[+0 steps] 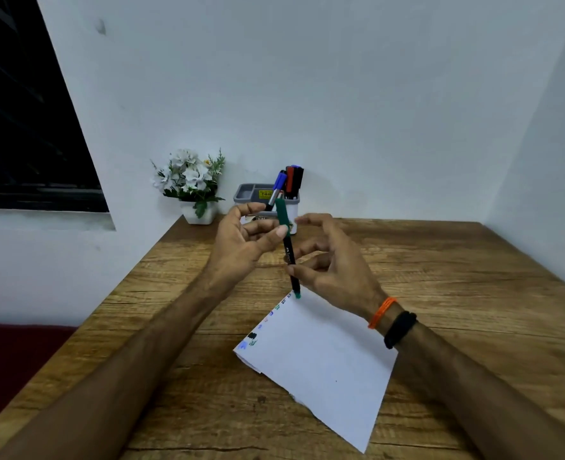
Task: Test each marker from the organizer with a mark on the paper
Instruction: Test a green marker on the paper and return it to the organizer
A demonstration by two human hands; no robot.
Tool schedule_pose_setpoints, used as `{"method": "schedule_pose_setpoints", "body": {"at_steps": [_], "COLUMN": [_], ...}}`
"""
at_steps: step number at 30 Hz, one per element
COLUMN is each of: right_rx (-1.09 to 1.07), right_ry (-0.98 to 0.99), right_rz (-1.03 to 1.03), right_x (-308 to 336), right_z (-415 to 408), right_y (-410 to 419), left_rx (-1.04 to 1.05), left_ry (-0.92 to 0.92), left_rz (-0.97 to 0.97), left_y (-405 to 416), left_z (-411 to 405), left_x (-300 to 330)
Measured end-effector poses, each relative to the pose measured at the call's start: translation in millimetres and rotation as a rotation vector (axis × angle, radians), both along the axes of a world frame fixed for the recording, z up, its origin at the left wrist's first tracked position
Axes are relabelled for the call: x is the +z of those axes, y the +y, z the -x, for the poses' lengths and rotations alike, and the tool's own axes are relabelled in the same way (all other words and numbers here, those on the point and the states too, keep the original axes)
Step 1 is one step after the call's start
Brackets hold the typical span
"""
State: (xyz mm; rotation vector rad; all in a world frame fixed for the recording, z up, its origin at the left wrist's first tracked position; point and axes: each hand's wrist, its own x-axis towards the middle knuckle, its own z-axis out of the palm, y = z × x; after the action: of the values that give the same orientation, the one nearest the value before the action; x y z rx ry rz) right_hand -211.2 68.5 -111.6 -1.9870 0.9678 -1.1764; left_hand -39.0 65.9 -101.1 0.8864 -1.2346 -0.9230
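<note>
A green marker (289, 254) with a black barrel is held nearly upright above the far corner of the white paper (324, 360). My right hand (334, 270) pinches the barrel low down between thumb and fingers. My left hand (241, 240) pinches the lower end of the green cap (282, 212) with thumb and fingers. The marker's green lower end hovers just over the paper's corner. Several coloured marks run along the paper's left edge. At the back stands the grey-and-white organizer (251, 191), holding a blue marker (278, 181), a red marker (289, 179) and a black marker (299, 179).
A white pot of white flowers (191, 180) stands left of the organizer against the wall. The wooden table (457, 293) meets walls at the back and right; its left edge drops off beside a dark window (25, 127).
</note>
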Motion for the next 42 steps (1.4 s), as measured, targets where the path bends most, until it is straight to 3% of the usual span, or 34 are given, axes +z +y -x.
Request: {"method": "schedule_pose_setpoints", "body": {"at_steps": [5,16,18,23,25,29,42], "right_rx": [0.015,0.005,-0.051,-0.156,-0.202,-0.261,-0.376], "right_ry": [0.13,0.112,0.102,0.104,0.095,0.085,0.063], "right_rz": [0.173,0.195,0.219,0.235,0.237,0.263,0.35], "right_x": [4.3,3.7,8.3,27.8,34.8,43.7,59.4], "right_z": [-1.2,1.4,3.3,2.1,-1.6,-8.3,-30.4], "right_y": [3.7,-5.5,-12.4,-44.4,-60.5,-95.5,-170.1], "left_rx": [-0.038,-0.045,0.044,0.406,0.445,0.373,0.368], "left_ry": [-0.044,-0.159,-0.324,-1.227,-1.35,-1.41,-1.466], "left_rz": [-0.013,0.02,0.012,-0.13,-0.236,-0.401,-0.387], "left_y": [1.9,-10.8,-17.2,-47.6,-58.2,-72.1,-81.9], "left_z": [-0.1,-3.8,-8.1,-16.3,-17.2,-22.9,-25.8], "left_x": [-1.6,-13.5,-19.6,-32.8,-40.4,-56.5,-62.9]}}
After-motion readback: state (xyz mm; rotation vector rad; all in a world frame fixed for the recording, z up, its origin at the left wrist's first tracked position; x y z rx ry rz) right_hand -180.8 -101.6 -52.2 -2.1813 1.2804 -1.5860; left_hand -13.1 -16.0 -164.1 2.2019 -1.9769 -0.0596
